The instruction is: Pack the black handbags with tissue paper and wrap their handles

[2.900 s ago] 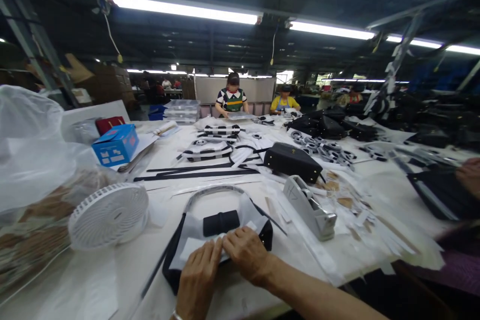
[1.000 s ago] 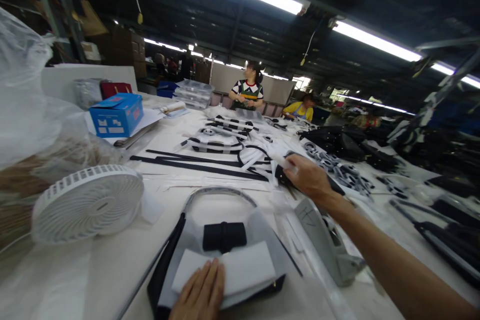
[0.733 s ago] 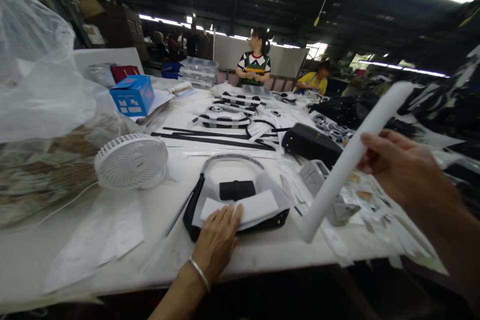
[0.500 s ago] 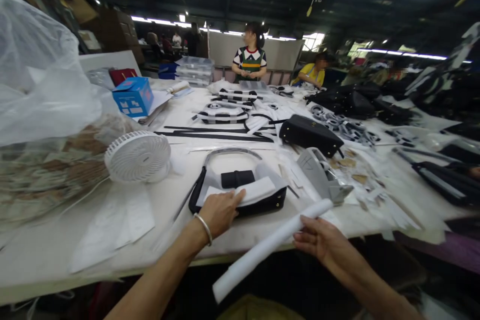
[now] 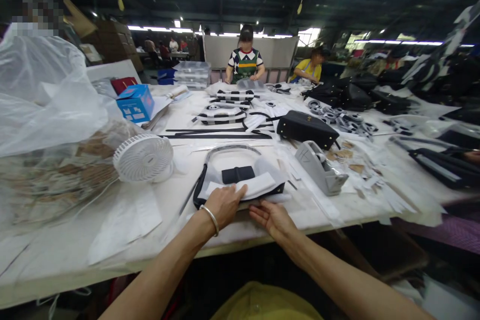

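The white roll (image 5: 280,198) has moved in against the bag's (image 5: 199,187) near side, by the table's (image 5: 67,282) front edge. Left hand (image 5: 224,205) lies over the folded padding (image 5: 259,186), presumably steadying it; finger closure cannot be told. Right hand (image 5: 273,216): fingers slightly apart, apparently guiding the roll; any pinch hidden.

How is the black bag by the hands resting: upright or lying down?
Lying down: the black bag rests on the table, its looped handle spread along the tabletop, with the left hand on its white padding.
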Motion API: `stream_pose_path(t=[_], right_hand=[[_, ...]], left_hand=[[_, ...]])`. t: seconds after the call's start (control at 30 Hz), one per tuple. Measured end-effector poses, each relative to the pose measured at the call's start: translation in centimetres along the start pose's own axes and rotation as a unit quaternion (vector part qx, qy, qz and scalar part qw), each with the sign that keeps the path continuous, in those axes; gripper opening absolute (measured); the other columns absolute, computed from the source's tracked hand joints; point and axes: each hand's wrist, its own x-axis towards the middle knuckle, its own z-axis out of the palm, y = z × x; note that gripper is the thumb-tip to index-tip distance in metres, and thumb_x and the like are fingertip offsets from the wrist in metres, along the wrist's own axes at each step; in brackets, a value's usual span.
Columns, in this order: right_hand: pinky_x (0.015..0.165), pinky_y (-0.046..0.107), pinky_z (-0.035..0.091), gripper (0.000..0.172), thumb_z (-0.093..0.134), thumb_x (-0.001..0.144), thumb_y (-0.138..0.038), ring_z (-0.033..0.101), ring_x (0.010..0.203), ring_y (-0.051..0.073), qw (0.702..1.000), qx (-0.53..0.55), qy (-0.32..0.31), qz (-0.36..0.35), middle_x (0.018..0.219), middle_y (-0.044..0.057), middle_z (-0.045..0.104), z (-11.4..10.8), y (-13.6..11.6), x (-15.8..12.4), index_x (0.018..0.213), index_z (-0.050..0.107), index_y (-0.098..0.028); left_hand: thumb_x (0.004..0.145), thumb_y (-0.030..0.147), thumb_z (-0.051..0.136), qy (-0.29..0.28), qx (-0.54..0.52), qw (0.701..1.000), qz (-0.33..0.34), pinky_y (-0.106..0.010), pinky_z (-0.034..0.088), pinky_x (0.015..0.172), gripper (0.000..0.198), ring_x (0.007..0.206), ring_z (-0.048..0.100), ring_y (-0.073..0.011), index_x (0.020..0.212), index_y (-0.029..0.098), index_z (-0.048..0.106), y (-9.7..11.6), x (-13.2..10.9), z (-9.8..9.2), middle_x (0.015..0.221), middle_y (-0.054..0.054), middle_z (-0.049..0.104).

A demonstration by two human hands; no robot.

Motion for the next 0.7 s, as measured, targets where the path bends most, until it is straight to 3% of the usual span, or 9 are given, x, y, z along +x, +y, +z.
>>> stream_pose_path(t=[0.13,0.27,0.33,0.43,0.53,0.6,0.63,0.67,0.7], right_hand=[[0.074,0.035,0.061,0.014,0.059,0.078,-0.002,0.073,0.073,0.022,0.999,-0.027,-0.025,0.025,0.08,0.008,0.074,-1.0,-0.8,0.0,0.086,0.061,-0.013],[0.066,0.035,0.061,0.011,0.053,0.086,-0.006,0.074,0.07,0.023,0.993,-0.097,-0.044,0.045,0.081,0.009,0.074,-1.4,-2.0,-0.1,0.093,0.06,-0.011],[0.059,0.032,0.06,0.008,0.051,0.091,-0.013,0.072,0.064,0.022,0.988,-0.143,-0.032,0.048,0.075,0.01,0.073,-1.3,-2.2,-0.1,0.092,0.059,-0.011],[0.053,0.028,0.058,0.015,0.046,0.096,-0.021,0.07,0.058,0.018,0.979,-0.197,-0.023,0.045,0.072,0.011,0.072,-1.1,-1.7,-0.1,0.089,0.056,-0.011],[0.05,0.027,0.056,0.022,0.046,0.096,-0.029,0.068,0.055,0.016,0.956,-0.285,-0.061,0.019,0.074,0.011,0.072,-1.4,-0.8,-0.9,0.085,0.056,-0.013],[0.05,0.029,0.055,0.027,0.049,0.095,-0.037,0.066,0.053,0.017,0.903,-0.406,-0.113,-0.086,0.072,0.009,0.071,-1.8,-0.4,-2.0,0.082,0.058,-0.014],[0.054,0.031,0.056,0.028,0.05,0.094,-0.038,0.067,0.056,0.018,0.85,-0.473,-0.143,-0.182,0.073,0.008,0.071,-1.9,-0.3,-2.6,0.081,0.06,-0.015],[0.061,0.034,0.057,0.026,0.051,0.094,-0.037,0.069,0.064,0.02,0.775,-0.53,-0.172,-0.298,0.076,0.008,0.071,-2.0,-0.4,-3.1,0.083,0.063,-0.016],[0.073,0.038,0.058,0.022,0.051,0.094,-0.033,0.07,0.077,0.022,0.681,-0.573,-0.194,-0.412,0.084,0.008,0.073,-1.9,-0.6,-3.5,0.09,0.066,-0.017]], left_hand=[[0.087,0.013,0.053,0.081,0.049,0.995,-0.029,-0.047,0.046,0.099,0.063,0.125,0.052,-0.032,0.146,0.015,0.031,1.8,-1.1,3.1,0.139,-0.023,0.049],[0.091,0.006,0.039,0.127,0.103,0.984,-0.065,-0.05,0.043,0.102,0.056,0.124,0.054,-0.0311,0.146,0.014,0.034,3.1,-1.2,5.4,0.137,-0.024,0.052],[0.092,0.007,0.038,0.133,0.127,0.981,-0.068,-0.05,0.044,0.101,0.054,0.123,0.055,-0.0308,0.146,0.014,0.034,3.3,-1.0,5.9,0.136,-0.024,0.053],[0.094,0.009,0.038,0.14,0.147,0.977,-0.062,-0.048,0.045,0.099,0.051,0.12,0.057,-0.0311,0.145,0.011,0.034,3.1,-0.7,6.2,0.134,-0.025,0.055],[0.094,0.009,0.038,0.156,0.156,0.974,-0.049,-0.045,0.048,0.095,0.048,0.116,0.06,-0.0304,0.143,0.008,0.036,2.7,-0.5,6.4,0.13,-0.026,0.057],[0.095,0.009,0.038,0.168,0.16,0.972,-0.035,-0.043,0.049,0.093,0.047,0.113,0.061,-0.0292,0.142,0.008,0.036,2.3,-0.5,6.6,0.127,-0.026,0.058],[0.095,0.009,0.038,0.172,0.161,0.971,-0.026,-0.042,0.05,0.092,0.047,0.112,0.062,-0.0288,0.141,0.007,0.036,2.1,-0.5,6.6,0.127,-0.026,0.058],[0.094,0.01,0.038,0.175,0.16,0.971,-0.018,-0.042,0.05,0.091,0.047,0.112,0.062,-0.0286,0.141,0.007,0.035,1.9,-0.5,6.7,0.126,-0.026,0.058],[0.094,0.01,0.038,0.176,0.156,0.972,-0.012,-0.041,0.051,0.09,0.047,0.111,0.062,-0.0287,0.141,0.007,0.035,1.7,-0.5,6.6,0.126,-0.026,0.058]])
